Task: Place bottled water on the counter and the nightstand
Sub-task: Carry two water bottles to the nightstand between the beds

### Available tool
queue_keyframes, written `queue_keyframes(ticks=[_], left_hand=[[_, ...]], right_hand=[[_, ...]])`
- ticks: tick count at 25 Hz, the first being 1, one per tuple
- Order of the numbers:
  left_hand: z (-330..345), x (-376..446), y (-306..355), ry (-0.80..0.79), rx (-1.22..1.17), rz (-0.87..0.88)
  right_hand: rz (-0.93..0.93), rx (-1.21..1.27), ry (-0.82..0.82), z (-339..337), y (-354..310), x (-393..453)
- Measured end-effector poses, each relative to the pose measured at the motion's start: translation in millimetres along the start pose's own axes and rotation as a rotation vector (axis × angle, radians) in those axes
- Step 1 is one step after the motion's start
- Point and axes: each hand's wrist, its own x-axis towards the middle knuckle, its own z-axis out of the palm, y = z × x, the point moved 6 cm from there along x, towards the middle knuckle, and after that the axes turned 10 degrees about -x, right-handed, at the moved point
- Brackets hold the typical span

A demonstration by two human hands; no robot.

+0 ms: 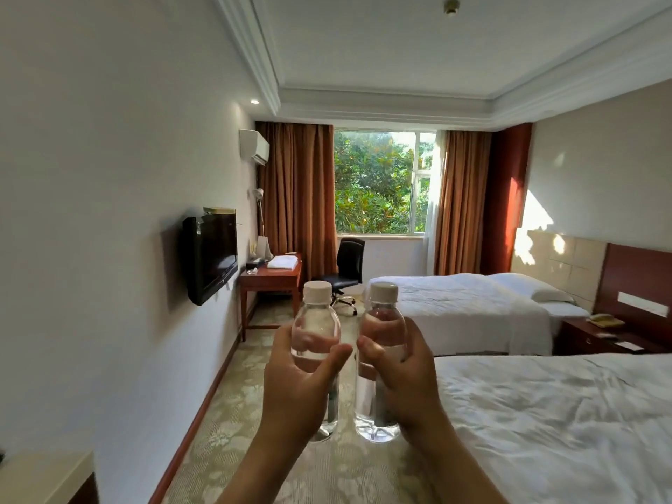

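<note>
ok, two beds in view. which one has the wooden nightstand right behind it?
The nearer white bed, bottom right. The dark wooden nightstand with a phone on top stands between it and the far bed, which reaches toward the window.

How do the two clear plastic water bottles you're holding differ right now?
The left clear plastic bottle sits in the left hand; the right clear plastic bottle sits in the right hand. The right one hangs slightly lower. Both are upright, white-capped and nearly full.
</note>
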Motion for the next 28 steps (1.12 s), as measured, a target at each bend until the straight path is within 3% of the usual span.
queue_keyframes(ticks=[6, 16, 28], left_hand=[[24, 171, -110, -0.007, -0.079, -0.015], [107, 421, -324, -0.035, -0.068, -0.031], [145, 750, -536, 0.033, 0.0, 0.007]], right_hand=[[0.013, -0.036, 0.031, 54, 78, 171], [0.005, -0.015, 0.121, 64, 259, 454], [-0.015, 0.006, 0.011, 147, 454, 816]])
